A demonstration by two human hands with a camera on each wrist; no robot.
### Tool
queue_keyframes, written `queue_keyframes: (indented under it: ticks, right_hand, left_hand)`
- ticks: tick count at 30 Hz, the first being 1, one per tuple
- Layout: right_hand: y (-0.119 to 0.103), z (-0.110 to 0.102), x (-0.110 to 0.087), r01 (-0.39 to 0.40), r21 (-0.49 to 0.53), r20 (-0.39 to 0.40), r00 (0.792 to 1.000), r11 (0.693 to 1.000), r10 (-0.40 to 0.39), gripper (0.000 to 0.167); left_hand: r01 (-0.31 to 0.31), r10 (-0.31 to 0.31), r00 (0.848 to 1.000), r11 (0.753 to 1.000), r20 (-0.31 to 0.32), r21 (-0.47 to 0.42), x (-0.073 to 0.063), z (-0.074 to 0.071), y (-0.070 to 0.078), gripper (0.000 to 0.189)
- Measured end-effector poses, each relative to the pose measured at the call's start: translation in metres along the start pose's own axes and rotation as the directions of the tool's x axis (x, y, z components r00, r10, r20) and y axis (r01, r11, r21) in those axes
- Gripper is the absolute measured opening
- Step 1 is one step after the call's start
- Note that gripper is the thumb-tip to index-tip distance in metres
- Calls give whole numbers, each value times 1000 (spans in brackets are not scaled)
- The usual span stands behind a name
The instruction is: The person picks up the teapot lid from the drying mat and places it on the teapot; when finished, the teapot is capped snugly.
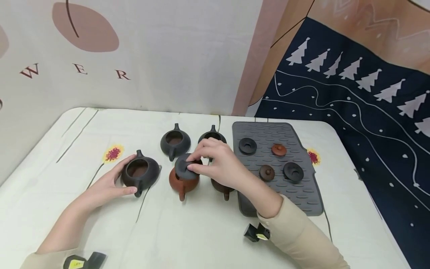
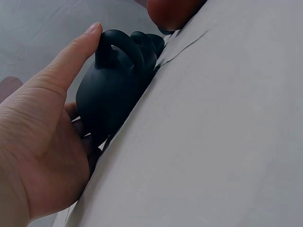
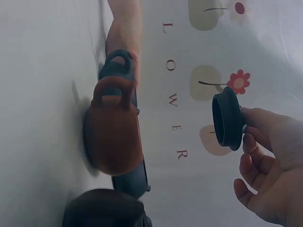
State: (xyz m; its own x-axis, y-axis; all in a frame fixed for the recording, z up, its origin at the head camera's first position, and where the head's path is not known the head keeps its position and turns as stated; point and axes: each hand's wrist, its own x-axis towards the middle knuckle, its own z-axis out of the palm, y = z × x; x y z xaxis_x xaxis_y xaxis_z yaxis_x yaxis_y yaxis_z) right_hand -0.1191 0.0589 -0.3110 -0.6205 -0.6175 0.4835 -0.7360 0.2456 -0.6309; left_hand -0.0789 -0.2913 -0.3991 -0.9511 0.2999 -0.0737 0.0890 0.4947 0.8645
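Note:
On the left of the table, my left hand [image 1: 102, 188] grips a dark lidless teapot [image 1: 152, 172], the fingers around its far side. In the left wrist view the thumb rests by the loop handle [image 2: 128, 47]. My right hand [image 1: 216, 163] pinches a dark grey lid [image 1: 182, 167] by its top between thumb and fingertips. The right wrist view shows that lid [image 3: 227, 118] tilted on edge, apart from the teapots. In the head view it overlaps the opening of a reddish-brown teapot [image 1: 178, 183]. A dark brown teapot [image 1: 224, 188] is partly hidden under the right hand.
Two dark teapots stand behind, one at centre [image 1: 184, 146] and one farther right [image 1: 212, 135]. A grey ribbed mat [image 1: 249, 203] on the right bears two dark lids [image 1: 247, 146], an orange-red lid [image 1: 279, 150] and a brown lid [image 1: 267, 173]. A fabric backdrop [image 1: 188, 56] rises behind the table.

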Motion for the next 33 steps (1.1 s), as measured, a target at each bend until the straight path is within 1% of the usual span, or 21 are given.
queue_keyframes:
  ticks: [8, 13, 16, 20, 23, 27, 33]
  right_hand:
    - [-7, 20, 22, -42, 45, 43, 998, 998, 40, 8]
    - [-6, 33, 34, -18, 52, 62, 998, 998, 15, 8]
    - [-4, 40, 40, -13, 73, 66, 998, 997, 8, 8]
    - [-4, 48, 48, -51, 71, 89, 995, 996, 44, 10]
    - [-3, 54, 54, -91, 38, 117, 989, 995, 85, 11]
    - [-1, 64, 60, -128, 11, 133, 983, 992, 126, 11]
    - [3, 79, 68, -176, 13, 141, 975, 984, 173, 12]
  left_hand:
    - [2, -2, 1000, 1000, -6, 15, -3, -1, -1, 97]
    - [23, -23, 1000, 1000, -4, 17, -3, -1, 1, 98]
    - [30, -30, 1000, 999, 0, 20, -3, -2, 2, 98]
    - [28, -28, 1000, 999, 2, 26, -2, -2, 2, 97]
    - [27, -27, 1000, 999, 4, 26, -1, -2, 2, 97]
    - [32, -32, 999, 999, 13, 28, 0, -2, 1, 97]
    - [51, -52, 999, 998, 17, 41, 0, -3, 2, 98]
